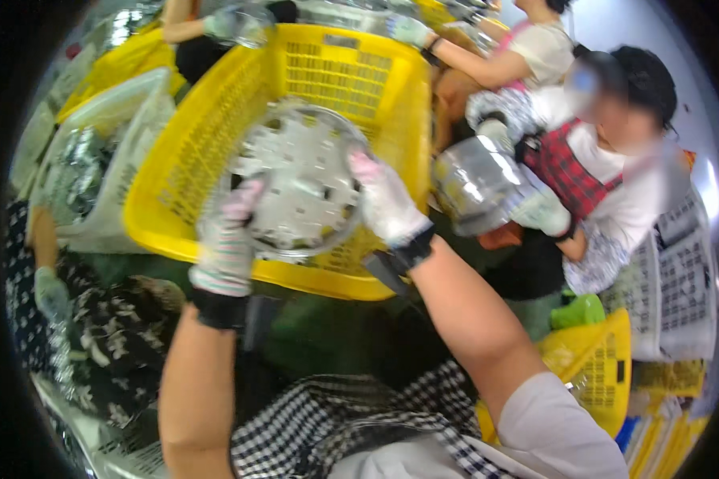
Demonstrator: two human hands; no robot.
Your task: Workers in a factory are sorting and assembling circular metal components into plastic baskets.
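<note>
Between my hands is a round, pale grey, shiny part [299, 180] with notches and small holes round its edge and a clear rim. I cannot tell its exact kind. My left hand [225, 243], in a striped white work glove, grips its left side. On the right side my right hand [387, 199], in a white glove with pink fingertips, is closed on the rim. The part is held over the open top of a yellow plastic basket [335, 279]; it hides much of the inside.
At right a co-worker in a red checked apron [571, 164] handles a clear round container [479, 184]. A white crate [148, 120] with shiny parts stands at left. Behind the basket is another person's gloved hand [407, 30]. A yellow basket [615, 367] sits lower right.
</note>
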